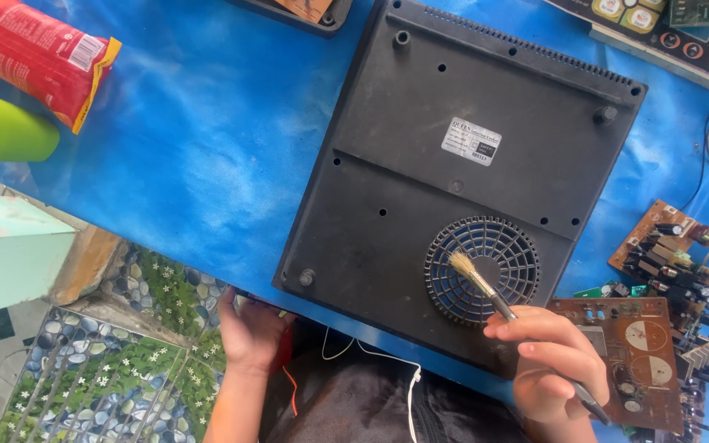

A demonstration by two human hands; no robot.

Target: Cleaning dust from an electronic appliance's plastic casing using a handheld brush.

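Black plastic fills the middle: an appliance (453,172) lies underside up on the blue table (207,148). The right hand (547,361) is clenched around a paintbrush (486,289), whose pale bristles, up and to the left of the hand, touch the round fan grille (486,269). A brown circuit board (646,357) lies just right of that hand. The left hand (249,328) rests at the table's near edge, just below the appliance's corner; whether it grips anything cannot be told.
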